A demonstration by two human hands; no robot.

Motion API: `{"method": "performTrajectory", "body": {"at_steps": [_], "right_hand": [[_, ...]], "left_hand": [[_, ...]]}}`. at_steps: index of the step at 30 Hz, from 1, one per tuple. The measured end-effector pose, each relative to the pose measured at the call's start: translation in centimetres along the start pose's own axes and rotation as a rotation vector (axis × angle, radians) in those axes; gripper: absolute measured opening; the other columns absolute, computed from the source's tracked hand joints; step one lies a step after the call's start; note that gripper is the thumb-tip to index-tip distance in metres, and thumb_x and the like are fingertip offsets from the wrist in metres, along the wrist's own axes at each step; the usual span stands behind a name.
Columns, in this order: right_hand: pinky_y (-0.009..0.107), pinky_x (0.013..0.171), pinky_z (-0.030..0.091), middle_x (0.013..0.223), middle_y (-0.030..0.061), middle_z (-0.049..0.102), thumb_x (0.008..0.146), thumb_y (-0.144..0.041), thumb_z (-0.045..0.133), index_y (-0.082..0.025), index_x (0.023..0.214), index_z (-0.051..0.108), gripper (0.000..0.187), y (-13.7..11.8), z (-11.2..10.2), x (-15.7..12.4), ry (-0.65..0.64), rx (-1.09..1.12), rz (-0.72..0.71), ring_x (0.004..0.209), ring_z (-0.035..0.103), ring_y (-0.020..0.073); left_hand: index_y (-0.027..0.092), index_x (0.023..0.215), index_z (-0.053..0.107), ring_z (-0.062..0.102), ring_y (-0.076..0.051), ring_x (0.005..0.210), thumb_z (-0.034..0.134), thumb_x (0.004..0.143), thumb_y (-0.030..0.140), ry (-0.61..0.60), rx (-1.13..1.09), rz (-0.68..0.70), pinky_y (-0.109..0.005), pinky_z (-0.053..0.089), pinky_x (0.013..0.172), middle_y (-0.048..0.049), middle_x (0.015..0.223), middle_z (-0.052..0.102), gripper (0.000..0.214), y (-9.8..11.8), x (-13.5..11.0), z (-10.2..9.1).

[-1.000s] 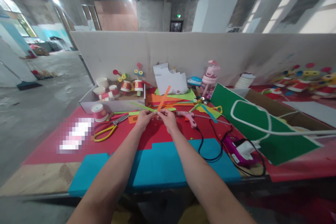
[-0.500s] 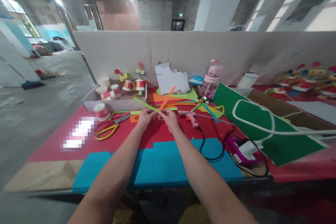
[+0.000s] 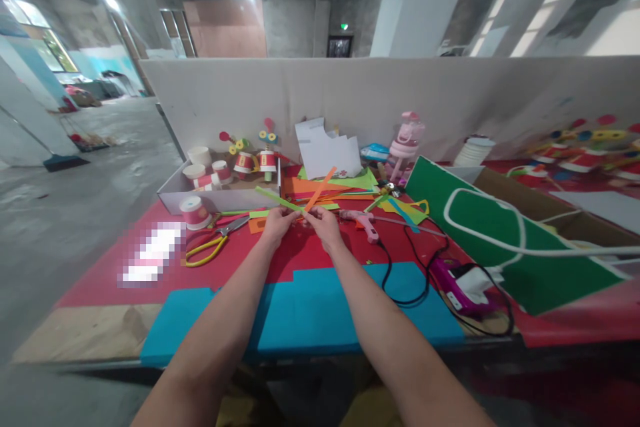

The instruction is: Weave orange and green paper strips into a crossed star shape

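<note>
My left hand (image 3: 281,221) and my right hand (image 3: 321,221) meet over the red table cover, fingers pinched together. Between them a green paper strip (image 3: 273,197) and an orange paper strip (image 3: 321,188) cross in a V, joined at their lower ends. The green one slants up to the left, the orange up to the right. The fingertips hide the joint. Just right of my right hand lies a pink glue gun (image 3: 364,221). Scissors with yellow handles (image 3: 207,252) rest to the left of my left hand.
A white box (image 3: 215,201) with paper cups and paper figures stands back left. Coloured paper sheets (image 3: 345,188) lie behind my hands. At right are a purple power strip (image 3: 463,293), black cords and a green board (image 3: 480,240). Blue sheets (image 3: 310,313) cover the front edge.
Hardly anything differs. The whole view has shifted very slightly; both hands keep their pinch on the crossed strips.
</note>
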State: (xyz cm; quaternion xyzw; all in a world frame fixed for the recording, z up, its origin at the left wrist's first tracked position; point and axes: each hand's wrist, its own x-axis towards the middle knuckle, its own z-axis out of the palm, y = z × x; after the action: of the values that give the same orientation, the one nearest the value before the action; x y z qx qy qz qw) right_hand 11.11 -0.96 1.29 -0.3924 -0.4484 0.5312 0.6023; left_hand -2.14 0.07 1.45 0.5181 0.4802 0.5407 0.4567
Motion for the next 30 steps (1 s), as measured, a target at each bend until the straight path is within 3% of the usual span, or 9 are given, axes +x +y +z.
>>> {"method": "performTrajectory", "body": {"at_steps": [13, 23, 30], "right_hand": [[0.028, 0.065, 0.051, 0.070, -0.0017, 0.066, 0.053, -0.043, 0.078, -0.018, 0.074, 0.064, 0.035, 0.42, -0.04, 0.19, 0.014, 0.029, -0.004, 0.060, 0.058, 0.0117], [0.031, 0.067, 0.054, 0.069, -0.0002, 0.067, 0.053, -0.046, 0.078, -0.018, 0.073, 0.063, 0.038, 0.45, 0.31, -0.01, 0.017, 0.107, -0.009, 0.065, 0.063, 0.0156], [0.031, 0.067, 0.055, 0.065, -0.0015, 0.065, 0.052, -0.047, 0.080, -0.019, 0.070, 0.059, 0.040, 0.25, 0.23, -0.05, -0.028, 0.123, 0.035, 0.064, 0.065, 0.0152]], "left_hand": [[0.013, 0.059, 0.059, 0.049, -0.010, 0.047, 0.077, 0.059, 0.041, -0.003, -0.013, 0.019, -0.023, 0.036, 0.050, 0.0000, 0.050, 0.057, 0.032, 0.35, -0.15, 0.02], [0.013, 0.068, 0.062, 0.049, -0.008, 0.051, 0.077, 0.060, 0.045, -0.146, -0.180, 0.001, -0.021, 0.039, 0.051, -0.0010, 0.060, 0.059, 0.036, 0.67, -0.50, 0.39], [0.013, 0.068, 0.064, 0.049, -0.008, 0.051, 0.076, 0.061, 0.042, -0.111, -0.153, 0.010, -0.020, 0.040, 0.052, 0.0010, 0.056, 0.057, 0.033, 0.70, -0.38, 0.11]]}}
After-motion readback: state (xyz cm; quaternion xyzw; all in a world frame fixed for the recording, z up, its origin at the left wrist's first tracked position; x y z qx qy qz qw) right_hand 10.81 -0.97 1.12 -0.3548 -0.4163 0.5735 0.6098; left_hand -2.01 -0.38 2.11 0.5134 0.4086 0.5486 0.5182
